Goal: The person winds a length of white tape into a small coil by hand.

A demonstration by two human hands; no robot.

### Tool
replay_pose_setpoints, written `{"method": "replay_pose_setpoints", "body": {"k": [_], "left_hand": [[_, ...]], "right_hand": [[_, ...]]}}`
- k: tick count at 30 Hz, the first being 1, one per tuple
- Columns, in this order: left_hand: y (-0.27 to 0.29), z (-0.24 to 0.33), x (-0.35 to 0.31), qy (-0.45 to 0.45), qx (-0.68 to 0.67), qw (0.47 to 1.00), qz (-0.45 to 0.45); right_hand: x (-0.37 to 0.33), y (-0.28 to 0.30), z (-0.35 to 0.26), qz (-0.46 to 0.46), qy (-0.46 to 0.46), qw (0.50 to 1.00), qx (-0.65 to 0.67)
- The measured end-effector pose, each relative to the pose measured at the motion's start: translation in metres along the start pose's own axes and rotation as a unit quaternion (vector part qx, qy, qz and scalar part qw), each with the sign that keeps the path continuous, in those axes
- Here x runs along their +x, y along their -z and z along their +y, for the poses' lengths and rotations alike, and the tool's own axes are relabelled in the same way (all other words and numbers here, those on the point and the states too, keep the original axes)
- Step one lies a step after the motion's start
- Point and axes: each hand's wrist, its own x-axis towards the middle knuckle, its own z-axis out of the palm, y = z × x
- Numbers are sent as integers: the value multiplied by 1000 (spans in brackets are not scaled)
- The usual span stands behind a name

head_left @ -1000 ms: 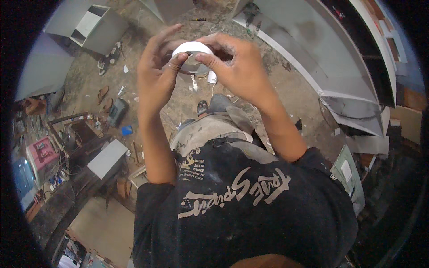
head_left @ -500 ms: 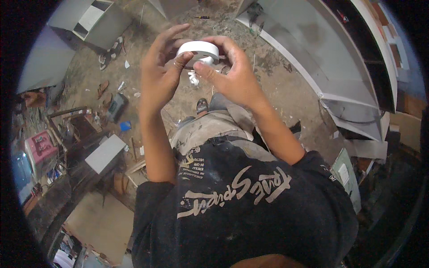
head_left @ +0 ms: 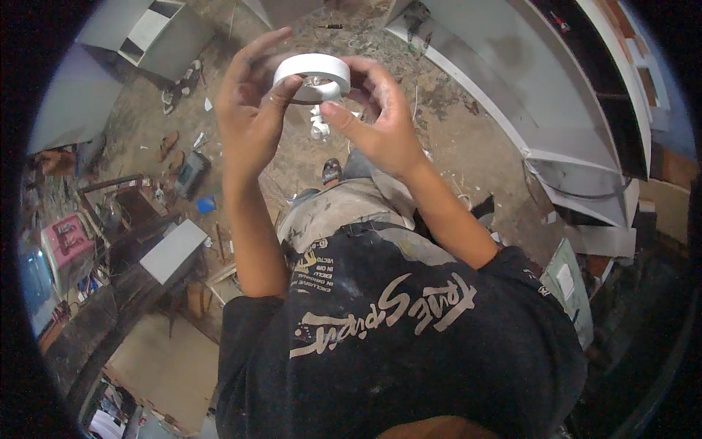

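Out in front of me, a white round, ring-like thing is held up between both hands, its hollow underside tilted toward me. My left hand grips its left side, thumb at the lower edge and the other fingers behind, one stretched upward. My right hand curls round the right side, its thumb near the underside. Inside the hollow a smaller rounded white part shows. Just below it is a small, knobbly white piece; whether it is joined to the ring I cannot tell. Most of the far fingers are hidden.
A white box-like cabinet stands far left, a long white cabinet frame at right. On the littered concrete floor lie a screwdriver and a grey case. At left are a pale board and a pink container.
Both hands have shifted slightly up and left with the white ring-like thing. It has tilted, so more of its hollow underside shows.
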Motion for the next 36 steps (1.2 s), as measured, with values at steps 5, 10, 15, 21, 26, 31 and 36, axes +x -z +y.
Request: {"method": "replay_pose_setpoints", "body": {"k": [5, 10, 15, 21, 26, 31, 36], "left_hand": [[-4, -1, -1, -40, -6, 999, 8], [-4, -10, 1, -57, -21, 998, 21], [-5, -3, 2, -29, 11, 999, -33], [-10, 0, 2, -22, -37, 999, -3], [-10, -5, -2, -5, -25, 999, 29], [-6, -2, 2, -22, 5, 999, 31], [-2, 0, 0, 13, 15, 1000, 3]], "right_hand": [[19, 19, -30, -57, -80, 993, -69], [9, 4, -5, 69, -90, 958, 263], [-9, -1, 2, 41, -62, 996, 55], [12, 21, -32, 2, -65, 996, -55], [-8, -3, 5, 93, -118, 962, 229], [-1, 6, -4, 13, -121, 991, 61], [23, 31, -39, -9, -60, 997, -54]]}}
